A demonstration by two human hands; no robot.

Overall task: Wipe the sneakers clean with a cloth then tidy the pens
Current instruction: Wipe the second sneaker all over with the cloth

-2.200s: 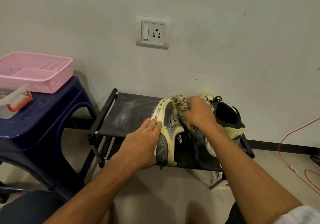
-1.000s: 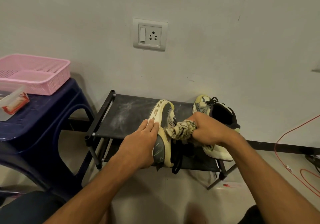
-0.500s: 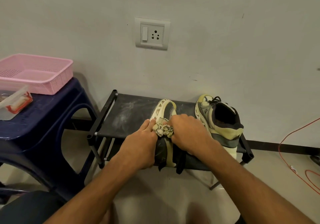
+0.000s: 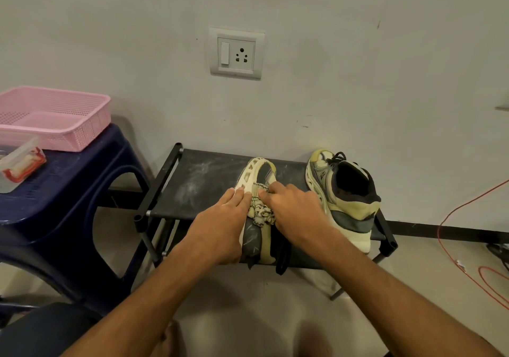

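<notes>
Cream-and-grey sneaker [image 4: 257,174] tipped on its side on the black fabric shoe rack [image 4: 192,185]
Left hand [image 4: 220,227] lies flat-fingered against its sole; right hand [image 4: 294,213] grasps a crumpled patterned cloth [image 4: 261,210] on it

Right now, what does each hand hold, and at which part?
The right hand grips the bunched cloth against the tipped sneaker; the left hand presses flat on its sole edge.

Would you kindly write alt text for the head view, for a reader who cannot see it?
A person's right hand holds a crumpled cloth against a sneaker tipped on its side on a black rack, steadied by the left hand; a second sneaker stands upright alongside.
</notes>
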